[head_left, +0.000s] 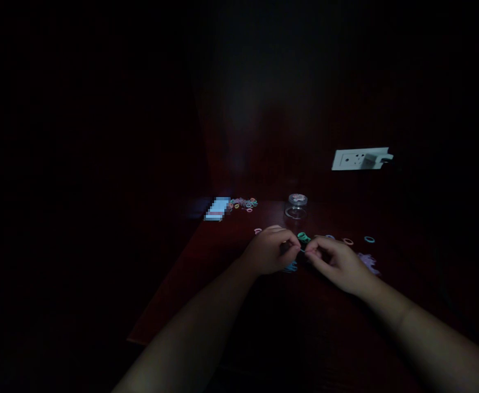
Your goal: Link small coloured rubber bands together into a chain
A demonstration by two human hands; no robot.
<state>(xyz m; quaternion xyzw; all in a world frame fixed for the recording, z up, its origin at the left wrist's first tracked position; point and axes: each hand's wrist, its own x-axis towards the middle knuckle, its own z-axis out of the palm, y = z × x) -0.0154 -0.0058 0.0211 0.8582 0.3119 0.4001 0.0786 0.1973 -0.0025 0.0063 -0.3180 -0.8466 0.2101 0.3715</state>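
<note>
1. Evidently, the left hand (270, 251) and right hand (343, 266) pinch a thin band (303, 250), their fingers (295, 247) nearly closed.
2. It shows between the fingertips, over the worktop (194, 278), near the green bands (304, 237) and blue bands (291, 267).
3. Ease it apart lightly and evenly; a lopsided tug could fling it toward the far edge, by the jar (295, 209).

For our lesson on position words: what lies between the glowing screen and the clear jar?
A pile of small coloured bands lies there, nearer the screen than the jar, in the head view.
</note>
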